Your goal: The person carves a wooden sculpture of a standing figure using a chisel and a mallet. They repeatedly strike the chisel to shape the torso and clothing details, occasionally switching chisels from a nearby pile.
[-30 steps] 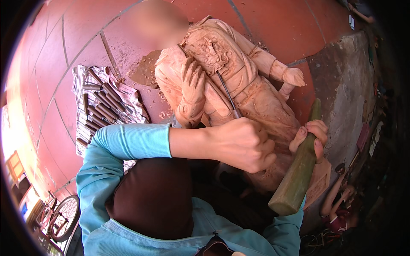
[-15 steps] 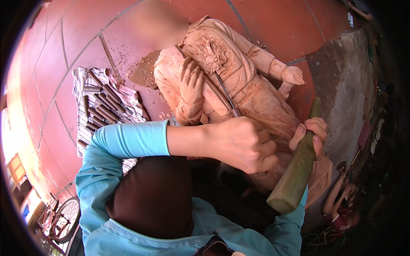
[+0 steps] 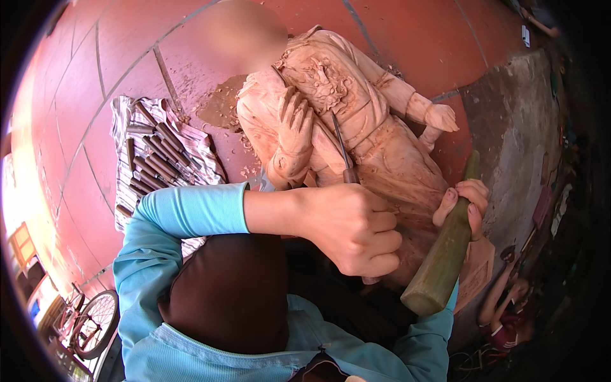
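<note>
A carved wooden statue (image 3: 382, 137) in a draped robe lies before me, with raised relief on its chest. My left hand (image 3: 356, 232) is closed around the wooden handle of a chisel (image 3: 340, 141). Its dark blade points away, and the tip is at the lower edge of the chest relief; whether it touches the wood I cannot tell. The handle's butt shows just below the fist. My right hand (image 3: 468, 202) grips the narrow end of a green tapered mallet (image 3: 439, 267), whose thick end slants down toward me, apart from the chisel.
On the left, a striped cloth (image 3: 210, 169) holds several dark-handled carving tools (image 3: 159, 159). Wood shavings dot the red tiled floor (image 3: 127, 38). A bicycle (image 3: 98, 325) stands at the lower left. Another person (image 3: 509, 318) is at the lower right. Grey concrete (image 3: 509, 127) borders the tiles.
My left fist has drawn back toward me, so more of the chisel's handle shows at both ends. The statue sits slightly further right in view. My right hand and the mallet have hardly moved.
</note>
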A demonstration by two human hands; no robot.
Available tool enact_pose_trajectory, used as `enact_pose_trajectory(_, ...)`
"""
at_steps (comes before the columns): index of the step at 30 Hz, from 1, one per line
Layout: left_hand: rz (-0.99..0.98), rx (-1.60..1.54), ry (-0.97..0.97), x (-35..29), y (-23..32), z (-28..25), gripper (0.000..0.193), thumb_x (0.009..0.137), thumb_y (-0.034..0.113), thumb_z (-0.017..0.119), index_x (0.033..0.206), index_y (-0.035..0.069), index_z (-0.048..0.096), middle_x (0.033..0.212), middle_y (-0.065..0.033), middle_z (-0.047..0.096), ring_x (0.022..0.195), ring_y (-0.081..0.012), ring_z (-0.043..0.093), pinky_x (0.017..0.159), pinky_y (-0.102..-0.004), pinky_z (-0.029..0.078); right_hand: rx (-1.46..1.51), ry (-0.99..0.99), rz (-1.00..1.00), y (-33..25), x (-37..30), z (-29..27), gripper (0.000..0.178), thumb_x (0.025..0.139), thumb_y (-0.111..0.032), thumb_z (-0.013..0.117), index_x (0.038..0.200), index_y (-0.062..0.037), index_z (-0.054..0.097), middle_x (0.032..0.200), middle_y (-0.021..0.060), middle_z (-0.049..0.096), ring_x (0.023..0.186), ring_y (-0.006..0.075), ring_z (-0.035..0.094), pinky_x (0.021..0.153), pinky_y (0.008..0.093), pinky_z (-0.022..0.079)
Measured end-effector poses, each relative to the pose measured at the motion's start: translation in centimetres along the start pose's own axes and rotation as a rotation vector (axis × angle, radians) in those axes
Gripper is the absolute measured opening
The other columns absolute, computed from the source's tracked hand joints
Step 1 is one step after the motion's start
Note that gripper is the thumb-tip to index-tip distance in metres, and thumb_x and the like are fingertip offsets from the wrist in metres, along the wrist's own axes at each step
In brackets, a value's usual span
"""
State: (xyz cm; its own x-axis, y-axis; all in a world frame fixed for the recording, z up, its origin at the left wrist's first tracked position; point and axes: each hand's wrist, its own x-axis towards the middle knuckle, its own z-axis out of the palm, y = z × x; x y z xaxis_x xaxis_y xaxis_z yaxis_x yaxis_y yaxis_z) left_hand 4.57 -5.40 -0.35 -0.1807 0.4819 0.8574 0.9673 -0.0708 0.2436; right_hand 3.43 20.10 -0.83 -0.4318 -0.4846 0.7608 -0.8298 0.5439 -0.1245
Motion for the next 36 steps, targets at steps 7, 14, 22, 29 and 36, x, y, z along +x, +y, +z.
enact_pose_trajectory(7, 0.037, 0.009, 0.096, -0.5, -0.3, -0.1, 0.031, 0.087, 0.019, 0.061, 0.062, 0.012, 0.043, 0.060, 0.0029, 0.040, 0.048, -0.0099, 0.044, 0.039, -0.0234, 0.031, 0.002, -0.004, 0.007, -0.1, -0.1, 0.0, 0.051, 0.083, 0.005, 0.060, 0.122, -0.0160, 0.036, 0.092, 0.0106, 0.052, 0.071, 0.0239, 0.054, 0.059, 0.0381, 0.048)
enact_pose_trajectory(14, -0.009, 0.110, 0.000, -0.4, -0.9, 1.3, 0.030, 0.081, 0.021, 0.064, 0.063, 0.013, 0.042, 0.061, 0.0035, 0.040, 0.049, -0.0091, 0.045, 0.040, -0.0232, 0.033, 0.005, 0.011, 0.033, -0.4, -0.2, 0.1, 0.050, 0.083, 0.005, 0.061, 0.120, -0.0168, 0.037, 0.093, 0.0099, 0.051, 0.072, 0.0241, 0.055, 0.061, 0.0389, 0.048)
enact_pose_trajectory(22, -0.045, 0.239, 0.026, 0.7, -1.4, 2.2, 0.035, 0.078, 0.013, 0.068, 0.059, 0.013, 0.038, 0.058, 0.0027, 0.038, 0.048, -0.0098, 0.046, 0.041, -0.0239, 0.037, -0.008, 0.025, 0.011, -0.7, 0.1, 0.2, 0.048, 0.083, 0.006, 0.062, 0.120, -0.0136, 0.037, 0.093, 0.0112, 0.052, 0.071, 0.0243, 0.054, 0.060, 0.0394, 0.048)
enact_pose_trajectory(29, -0.186, 0.238, -0.087, 1.3, 0.1, 2.0, 0.029, 0.075, 0.010, 0.067, 0.060, 0.010, 0.042, 0.059, 0.0022, 0.043, 0.049, -0.0105, 0.047, 0.041, -0.0252, 0.038, -0.009, 0.012, -0.100, -0.2, 0.7, 0.2, 0.050, 0.083, 0.007, 0.060, 0.124, -0.0071, 0.035, 0.087, 0.0138, 0.053, 0.066, 0.0240, 0.053, 0.054, 0.0380, 0.045)
enact_pose_trajectory(36, -0.239, 0.233, -0.165, 1.6, 0.4, 1.6, 0.022, 0.073, 0.014, 0.064, 0.062, 0.010, 0.045, 0.059, 0.0028, 0.043, 0.050, -0.0097, 0.047, 0.042, -0.0244, 0.037, 0.014, -0.018, -0.110, 0.3, 0.3, -0.1, 0.055, 0.081, 0.009, 0.057, 0.128, -0.0049, 0.032, 0.089, 0.0154, 0.052, 0.068, 0.0248, 0.053, 0.055, 0.0384, 0.045)
